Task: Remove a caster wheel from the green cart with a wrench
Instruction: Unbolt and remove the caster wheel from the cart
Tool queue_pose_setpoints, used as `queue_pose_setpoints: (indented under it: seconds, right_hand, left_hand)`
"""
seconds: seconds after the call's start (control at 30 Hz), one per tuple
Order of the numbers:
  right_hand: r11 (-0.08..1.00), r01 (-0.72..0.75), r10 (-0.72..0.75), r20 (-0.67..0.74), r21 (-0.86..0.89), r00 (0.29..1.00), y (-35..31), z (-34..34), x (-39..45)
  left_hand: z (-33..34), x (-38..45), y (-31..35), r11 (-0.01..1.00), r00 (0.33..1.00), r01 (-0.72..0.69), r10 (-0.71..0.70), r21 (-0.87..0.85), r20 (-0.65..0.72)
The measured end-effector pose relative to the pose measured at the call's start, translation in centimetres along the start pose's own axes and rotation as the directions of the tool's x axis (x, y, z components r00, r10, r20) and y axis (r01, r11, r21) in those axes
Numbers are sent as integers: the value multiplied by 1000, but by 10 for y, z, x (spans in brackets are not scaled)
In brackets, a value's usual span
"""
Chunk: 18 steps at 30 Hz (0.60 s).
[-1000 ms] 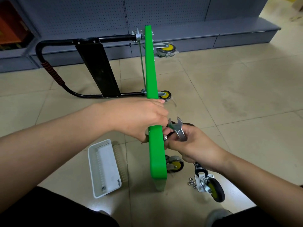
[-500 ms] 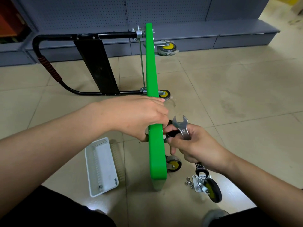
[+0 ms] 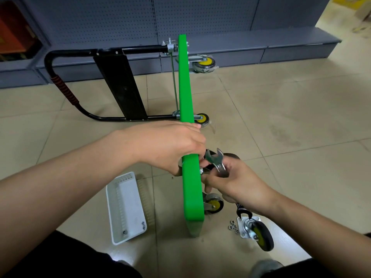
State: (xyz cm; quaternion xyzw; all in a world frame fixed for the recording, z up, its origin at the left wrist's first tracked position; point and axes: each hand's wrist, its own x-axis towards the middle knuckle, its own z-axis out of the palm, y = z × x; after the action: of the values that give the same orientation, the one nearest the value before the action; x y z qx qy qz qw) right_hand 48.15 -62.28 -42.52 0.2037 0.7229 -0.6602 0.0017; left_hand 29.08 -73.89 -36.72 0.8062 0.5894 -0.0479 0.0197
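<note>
Head view: beige tiled floor (image 3: pixel 281 109), grey pegboard shelving (image 3: pixel 120 19) behind. Green cart (image 3: pixel 188 137) on edge; left hand (image 3: pixel 170 145) grips deck, right hand (image 3: pixel 234 181) holds wrench (image 3: pixel 217 161).

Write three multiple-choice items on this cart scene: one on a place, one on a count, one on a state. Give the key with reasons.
1. Where does the white tray lie?
A. On the floor left of the green cart deck
B. On top of the deck
C. On the grey shelf base

2. How many caster wheels are seen on the cart?
A. One
B. Three
C. Five

3. How is the loose caster near the nuts?
A. Bolted to the deck
B. Lying detached on the floor
C. Held in the left hand

Key: 1 A, the tray rests on tiles left of the deck. 2 B, yellow-hubbed wheels show at far top, middle and near end. 3 B, it lies free beside the nuts; the left hand grips the deck and the right hand holds the wrench.
</note>
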Motion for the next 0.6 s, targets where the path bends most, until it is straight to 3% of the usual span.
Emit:
queue_pose_setpoints:
  seconds: [0.13, 0.3, 0.47, 0.6]
  right_hand:
    - [995, -5, 2, -26, -98, 1000, -3, 0, -2]
    - [999, 21, -20, -45, 24, 999, -5, 0, -1]
    - [999, 17, -19, -37, -39, 999, 0, 1, 0]
    - [1000, 10, -10, -39, 7, 999, -3, -2, 3]
  left_hand:
    - [-3, 1, 3, 1000, 1000, 24, -23, 8, -19]
    - [-3, 1, 3, 999, 999, 43, -43, 12, -18]
    - [-5, 0, 5, 999, 999, 33, -33, -5, -16]
    - [-5, 1, 4, 1000, 1000, 28, -28, -3, -11]
